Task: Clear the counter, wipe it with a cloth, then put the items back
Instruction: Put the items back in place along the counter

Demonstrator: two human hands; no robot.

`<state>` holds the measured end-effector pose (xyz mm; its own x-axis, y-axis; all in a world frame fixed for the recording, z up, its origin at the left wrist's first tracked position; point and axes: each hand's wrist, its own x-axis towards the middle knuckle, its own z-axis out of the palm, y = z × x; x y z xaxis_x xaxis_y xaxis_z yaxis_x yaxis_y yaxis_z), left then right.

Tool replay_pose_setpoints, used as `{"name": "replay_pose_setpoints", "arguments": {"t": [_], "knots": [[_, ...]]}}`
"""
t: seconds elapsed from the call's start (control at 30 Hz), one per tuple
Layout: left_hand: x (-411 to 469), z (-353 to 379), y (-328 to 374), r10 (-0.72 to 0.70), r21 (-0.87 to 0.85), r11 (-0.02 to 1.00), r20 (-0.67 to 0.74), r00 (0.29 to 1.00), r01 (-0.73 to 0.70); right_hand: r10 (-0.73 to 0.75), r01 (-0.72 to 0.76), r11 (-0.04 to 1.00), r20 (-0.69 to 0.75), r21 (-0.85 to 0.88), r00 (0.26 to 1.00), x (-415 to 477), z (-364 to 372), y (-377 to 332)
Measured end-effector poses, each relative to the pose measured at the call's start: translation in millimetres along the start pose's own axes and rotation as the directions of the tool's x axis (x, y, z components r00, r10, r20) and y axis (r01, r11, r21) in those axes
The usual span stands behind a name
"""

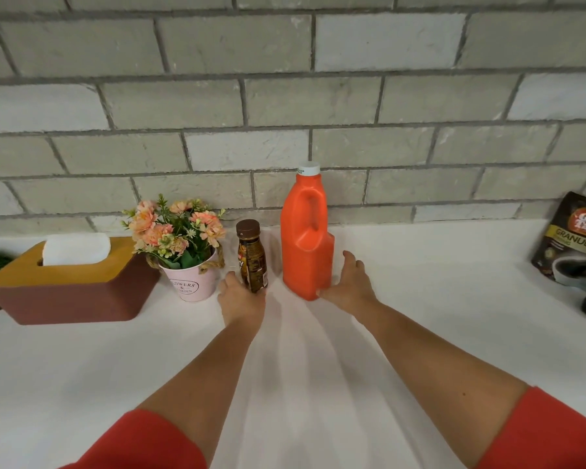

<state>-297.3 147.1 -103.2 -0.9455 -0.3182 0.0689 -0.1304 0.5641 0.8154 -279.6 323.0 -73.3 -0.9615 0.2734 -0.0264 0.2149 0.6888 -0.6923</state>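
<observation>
Fingers and thumb of the left hand [241, 301] are curled round the base of the small brown bottle [252, 257], which is held tilted, cap toward 11 o'clock. Fingers of the right hand [347, 284] are spread and relaxed. The thumb tip is laid on the lower front corner of the orange jug [305, 245], and the other fingers are seen just beside its right wall, contact not determinable. The jug is stood upright on the white counter [420, 299], white cap on, near the grey tiled wall [285, 96] at 12 o'clock.

Room: a narrow gap is left between bottle and jug. The pink flower pot [192, 286] is found just beside the left thumb at 10 o'clock, with the tissue box [65, 292] beyond it at 9 o'clock. Bare counter is noted from 3 o'clock of the right hand out to the coffee pouch [572, 245], and at 6 o'clock down to the near frame edge.

Pose: both bare forearms are extended toward 12 o'clock, converging slightly. The red sleeves [142, 441] are cut off at the bottom edge.

Writing: "LOWERS & ARDEN" is read on the pot. "GRANULES" is read on the pouch, under a red logo clipped by the frame. The bottle label is too small to be read
</observation>
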Motion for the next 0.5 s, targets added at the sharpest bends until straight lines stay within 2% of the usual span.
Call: {"name": "replay_pose_setpoints", "arguments": {"t": [0.07,0.17,0.37,0.5], "knots": [[-14,4,8,-0.017,0.009,1.0,-0.043,0.999,0.017,0.012,-0.012,1.0,-0.007,-0.006,1.0,-5,-14,10],[-40,15,23,-0.003,-0.001,1.0,-0.03,1.0,0.003,0.047,-0.047,0.999,-0.026,0.003,0.999,-13,-37,25],[-91,52,64,0.154,-0.028,0.988,0.075,0.985,-0.152,0.08,-0.076,0.996,-0.11,0.043,0.991,-31,-85,57],[-120,78,97,0.252,-0.115,0.965,0.146,0.957,-0.237,0.099,-0.092,0.995,-0.204,0.044,0.974,-43,-121,84]]}}
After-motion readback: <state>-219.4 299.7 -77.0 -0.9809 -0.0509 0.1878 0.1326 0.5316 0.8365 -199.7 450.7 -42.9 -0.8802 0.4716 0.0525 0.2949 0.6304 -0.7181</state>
